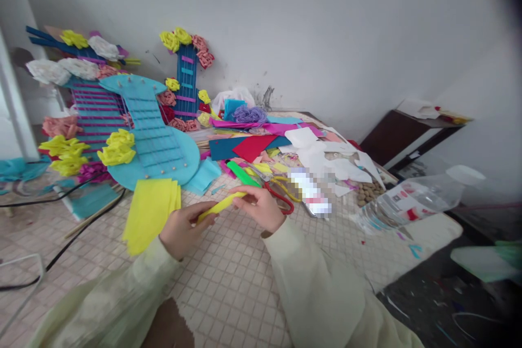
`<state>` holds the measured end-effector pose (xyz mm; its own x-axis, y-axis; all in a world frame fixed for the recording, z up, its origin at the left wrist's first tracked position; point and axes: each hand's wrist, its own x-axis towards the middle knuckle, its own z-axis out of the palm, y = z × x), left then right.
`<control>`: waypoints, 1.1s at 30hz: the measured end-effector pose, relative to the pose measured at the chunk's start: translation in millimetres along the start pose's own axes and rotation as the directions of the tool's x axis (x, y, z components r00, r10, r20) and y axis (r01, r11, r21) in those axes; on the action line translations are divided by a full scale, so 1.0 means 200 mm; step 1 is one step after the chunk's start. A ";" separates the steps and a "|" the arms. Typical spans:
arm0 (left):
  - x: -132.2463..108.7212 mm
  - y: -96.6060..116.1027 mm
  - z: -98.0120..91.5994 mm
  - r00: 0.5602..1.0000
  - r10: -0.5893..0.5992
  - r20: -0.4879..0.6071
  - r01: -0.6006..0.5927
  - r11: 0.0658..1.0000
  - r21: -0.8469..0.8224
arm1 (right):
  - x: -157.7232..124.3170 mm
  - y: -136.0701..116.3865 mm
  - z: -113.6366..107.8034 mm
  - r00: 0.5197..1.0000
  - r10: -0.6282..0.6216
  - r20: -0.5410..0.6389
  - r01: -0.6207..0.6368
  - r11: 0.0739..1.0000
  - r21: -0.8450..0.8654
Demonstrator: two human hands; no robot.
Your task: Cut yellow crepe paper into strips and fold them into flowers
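Note:
Between my two hands stretches a narrow folded strip of yellow crepe paper (222,204), held just above the tabletop. My left hand (187,228) pinches its lower left end. The upper right end sits in the fingers of my right hand (261,207). Beside my left hand lies a stack of yellow paper sheets (150,215). A green-handled cutter (241,173) and red- and yellow-handled scissors (281,196) rest just beyond my right hand.
Behind the yellow sheets leans a light-blue guitar-shaped board (157,141) with paper flowers (117,148) around it. A blurred phone (310,193), white paper scraps (338,160) and a large plastic bottle (416,201) occupy the right. A black cable (77,234) crosses the left side.

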<state>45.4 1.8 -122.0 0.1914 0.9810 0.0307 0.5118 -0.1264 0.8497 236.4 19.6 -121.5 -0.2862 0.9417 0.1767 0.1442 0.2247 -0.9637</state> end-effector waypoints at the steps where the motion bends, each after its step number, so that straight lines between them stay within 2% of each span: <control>1: 0.00 -0.01 0.00 1.000 0.005 -0.011 -0.005 1.000 0.026 | 0.00 0.00 0.00 1.000 -0.015 -0.003 0.015 0.999 -0.033; 6: 0.00 -0.01 0.00 0.999 0.019 -0.026 -0.017 0.997 0.074 | 0.00 0.01 0.00 0.984 -0.165 0.071 0.170 0.982 -0.078; 10: 0.01 -0.03 0.00 0.999 0.039 0.008 -0.039 0.996 0.075 | 0.01 0.03 0.00 0.975 -0.215 0.050 0.220 0.966 -0.133; 15: 0.01 -0.05 0.01 0.997 0.080 0.021 -0.082 0.992 0.092 | 0.01 0.03 0.00 0.981 -0.194 0.000 0.190 0.962 -0.196; 20: 0.01 -0.06 0.00 0.984 0.175 -0.009 -0.172 0.972 0.162 | 0.01 0.03 -0.01 0.983 -0.182 0.005 0.177 0.949 -0.261; 27: 0.03 -0.09 0.01 0.946 0.325 -0.012 -0.309 0.908 0.282 | 0.02 0.06 0.00 0.978 -0.192 0.085 0.210 0.887 -0.410; 33: 0.03 -0.11 0.01 0.942 0.332 0.047 -0.329 0.885 0.329 | 0.03 0.08 0.00 0.979 -0.155 0.134 0.201 0.845 -0.495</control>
<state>37.2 9.6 -141.3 0.3898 0.8752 0.2864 0.6657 -0.4827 0.5691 237.2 28.2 -136.1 -0.4290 0.8536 0.2954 0.5334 0.5033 -0.6798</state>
